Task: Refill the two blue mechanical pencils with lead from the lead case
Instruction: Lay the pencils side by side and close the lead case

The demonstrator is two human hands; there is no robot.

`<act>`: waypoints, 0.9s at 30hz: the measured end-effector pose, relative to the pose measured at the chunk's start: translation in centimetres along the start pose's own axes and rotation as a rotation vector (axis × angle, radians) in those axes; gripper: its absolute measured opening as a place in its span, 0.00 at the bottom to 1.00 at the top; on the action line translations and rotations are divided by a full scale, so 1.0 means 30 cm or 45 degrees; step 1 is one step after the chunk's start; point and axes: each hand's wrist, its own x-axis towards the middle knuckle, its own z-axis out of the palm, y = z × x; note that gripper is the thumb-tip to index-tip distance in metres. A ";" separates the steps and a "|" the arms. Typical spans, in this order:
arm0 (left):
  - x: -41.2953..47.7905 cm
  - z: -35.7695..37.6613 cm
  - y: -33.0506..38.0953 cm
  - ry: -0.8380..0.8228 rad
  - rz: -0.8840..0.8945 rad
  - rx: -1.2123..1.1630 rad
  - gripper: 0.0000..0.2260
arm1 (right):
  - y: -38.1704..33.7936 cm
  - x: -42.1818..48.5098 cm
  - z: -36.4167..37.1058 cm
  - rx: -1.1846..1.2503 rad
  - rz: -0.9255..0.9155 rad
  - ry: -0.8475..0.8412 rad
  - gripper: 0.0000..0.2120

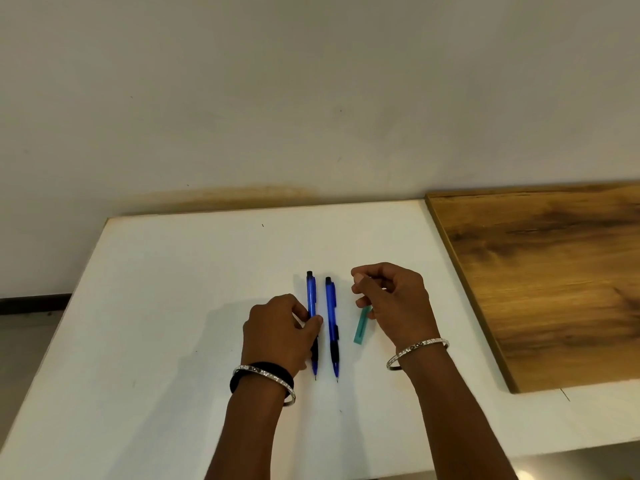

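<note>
Two blue mechanical pencils lie side by side on the white table (156, 306), tips toward me and black caps away. My left hand (278, 332) pinches the left pencil (311, 294) at mid-barrel with thumb and fingers. The right pencil (331, 320) lies free. A small teal lead case (362, 325) rests to its right, its upper end under my right hand (389, 299). That hand hovers with fingers curled and fingertips pinched together; whether it holds anything is too small to tell.
A wooden board (547, 278) lies on the table's right side, its edge near my right wrist. A pale wall (311, 98) rises behind the table. Floor shows past the table's left edge.
</note>
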 end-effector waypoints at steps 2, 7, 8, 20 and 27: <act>0.000 0.003 0.001 0.001 -0.009 -0.013 0.10 | 0.002 0.001 -0.003 -0.006 0.005 -0.001 0.02; 0.003 0.012 0.002 0.036 -0.009 -0.031 0.10 | 0.005 0.004 -0.009 -0.024 -0.004 -0.005 0.03; 0.004 0.013 0.001 0.043 -0.011 -0.037 0.10 | 0.004 0.005 -0.011 -0.027 -0.003 -0.005 0.02; 0.020 0.029 -0.018 0.038 -0.036 -0.045 0.09 | 0.005 0.009 -0.036 -0.026 0.015 0.009 0.04; 0.020 0.032 -0.020 0.031 -0.049 -0.064 0.10 | 0.013 0.012 -0.044 -0.062 0.003 0.016 0.04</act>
